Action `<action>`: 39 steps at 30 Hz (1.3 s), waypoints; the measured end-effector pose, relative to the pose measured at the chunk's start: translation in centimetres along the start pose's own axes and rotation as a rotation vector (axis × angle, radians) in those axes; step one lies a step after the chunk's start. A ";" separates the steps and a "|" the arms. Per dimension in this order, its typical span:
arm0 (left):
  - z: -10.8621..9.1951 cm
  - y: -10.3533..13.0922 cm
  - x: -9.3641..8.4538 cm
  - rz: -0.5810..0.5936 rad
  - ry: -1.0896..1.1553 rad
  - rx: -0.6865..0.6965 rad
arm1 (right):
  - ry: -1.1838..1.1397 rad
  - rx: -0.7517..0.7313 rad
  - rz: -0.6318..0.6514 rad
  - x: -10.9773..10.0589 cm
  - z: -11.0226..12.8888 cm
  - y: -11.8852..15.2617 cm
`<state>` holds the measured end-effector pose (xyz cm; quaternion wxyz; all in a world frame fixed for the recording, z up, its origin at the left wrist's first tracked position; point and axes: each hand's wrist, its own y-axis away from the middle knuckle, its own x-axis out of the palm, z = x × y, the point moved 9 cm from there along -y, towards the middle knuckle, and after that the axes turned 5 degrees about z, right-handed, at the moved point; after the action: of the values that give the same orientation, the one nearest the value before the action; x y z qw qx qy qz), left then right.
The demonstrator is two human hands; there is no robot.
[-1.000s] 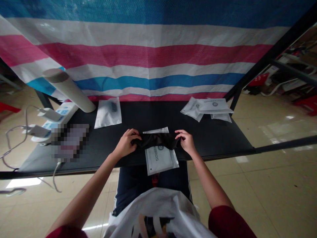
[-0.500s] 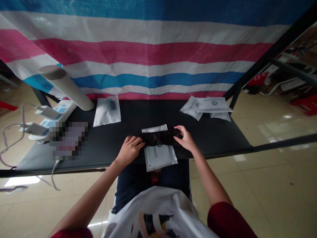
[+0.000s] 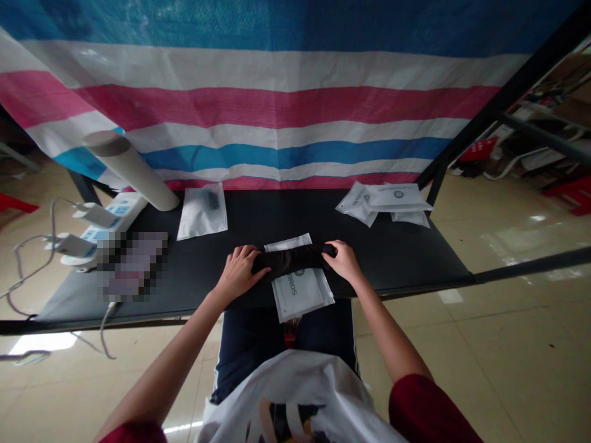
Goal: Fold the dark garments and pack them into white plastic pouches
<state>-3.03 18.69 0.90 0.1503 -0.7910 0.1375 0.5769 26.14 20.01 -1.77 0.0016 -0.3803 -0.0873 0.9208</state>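
A folded strip of black cloth point(image 3: 293, 259) lies crosswise over a white printed pouch point(image 3: 302, 296) near the table's front edge. Its left end is under my left hand point(image 3: 239, 271), with the fingers curled over the far side and the thumb along the near side. At the other end, my right hand point(image 3: 342, 261) pinches the cloth between thumb and fingers. The middle of the pouch is hidden by the cloth, and its lower end juts over the table edge above my lap.
Several similar pouches point(image 3: 399, 198) lie piled at the back right of the black table point(image 3: 272, 212). Another pouch point(image 3: 203, 212), with something dark inside, is at the back left. Beside it stand a white bottle point(image 3: 138, 175), a power strip point(image 3: 122, 212) with chargers and a blurred-out phone-like object point(image 3: 136, 264).
My right fingers have closed around the cloth's right end, which now looks bunched. My left hand has spread around the left end, thumb now apart. The view has shifted slightly.
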 end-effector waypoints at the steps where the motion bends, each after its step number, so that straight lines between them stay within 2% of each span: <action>1: 0.2 -0.6 0.0 0.016 -0.014 0.004 | 0.032 -0.009 -0.013 0.0 0.2 -0.1; 4: 0.8 -2.8 -1.0 0.013 -0.058 -0.027 | 0.091 -0.019 -0.056 0.1 0.6 -1.0; 7: 1.0 -3.9 -3.2 -0.017 -0.060 -0.107 | -0.057 0.009 -0.086 -0.3 0.6 -2.6; 10: 0.7 -2.7 -5.0 -0.013 0.030 -0.228 | -0.319 0.025 -0.157 -1.8 0.5 -4.8; 12: -0.5 -1.0 -5.0 0.016 0.136 -0.261 | -0.416 -0.005 -0.198 -2.9 1.1 -6.6; 15: -3.8 2.0 -3.5 0.022 0.324 -0.214 | -0.437 -0.097 -0.152 -2.9 3.4 -9.5; 17: -6.3 3.7 -1.6 0.026 0.428 -0.168 | -0.408 -0.148 -0.079 -1.6 5.2 -11.2; 20: -9.4 5.4 1.8 0.114 0.491 -0.131 | -0.313 -0.161 0.047 1.9 6.9 -12.8; 23: -10.5 6.3 4.2 0.230 0.452 -0.197 | -0.177 -0.144 0.169 5.8 7.3 -12.9; 26: -10.8 6.8 4.9 0.353 0.319 -0.215 | -0.038 -0.156 0.192 7.6 7.2 -12.4; 29: -10.7 7.2 4.3 0.441 0.165 -0.177 | 0.103 -0.166 0.080 6.1 7.5 -11.5; 31: -10.4 7.2 3.1 0.399 0.116 -0.144 | 0.126 -0.171 -0.016 3.8 8.2 -10.2; 34: -10.4 6.8 0.9 0.199 0.112 -0.008 | 0.001 -0.251 -0.065 0.4 10.1 -6.2; 36: -10.5 6.8 0.5 0.116 0.114 0.118 | -0.081 -0.334 0.024 -0.5 11.5 -2.4; 39: -10.2 6.8 2.2 0.126 0.137 0.261 | -0.022 -0.465 0.350 1.7 12.7 4.1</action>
<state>3.83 8.30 1.24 0.2053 -0.7922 0.2706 0.5070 16.32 14.07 5.22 -0.2455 -0.3698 -0.2289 0.8664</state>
